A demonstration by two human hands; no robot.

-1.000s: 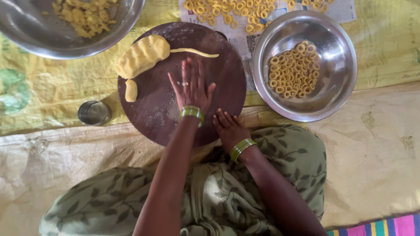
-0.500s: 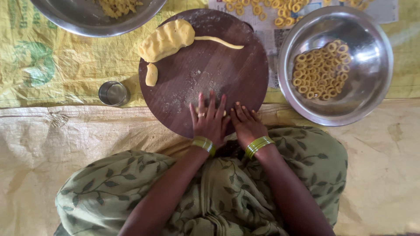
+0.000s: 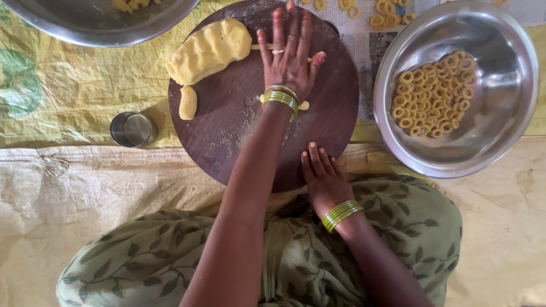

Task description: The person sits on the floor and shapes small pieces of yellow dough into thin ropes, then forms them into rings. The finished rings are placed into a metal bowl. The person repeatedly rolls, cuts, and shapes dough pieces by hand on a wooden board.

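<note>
A thin rope of pale yellow dough [image 3: 304,104] is being pressed flat under the left hand [image 3: 289,62] in the upper middle of the frame; only short ends of it are being shown, one beside the wrist and one past the fingers, the rest being hidden beneath the palm. The left fingers are being held open, straight and slightly spread. The right hand [image 3: 323,179] is being rested at the near edge of the round dark wooden board [image 3: 227,128], fingers extended and close together, gripping nothing. A large dough lump [image 3: 208,50] and a small dough piece [image 3: 187,102] are lying at the board's upper left. A steel bowl of dough rings [image 3: 495,122] is sitting at right, a small steel cup [image 3: 133,129] at left, a second steel bowl [image 3: 85,28] at upper left. A yellow sheet [image 3: 68,91] and pale sacking [image 3: 74,187] are covering the floor.
</note>
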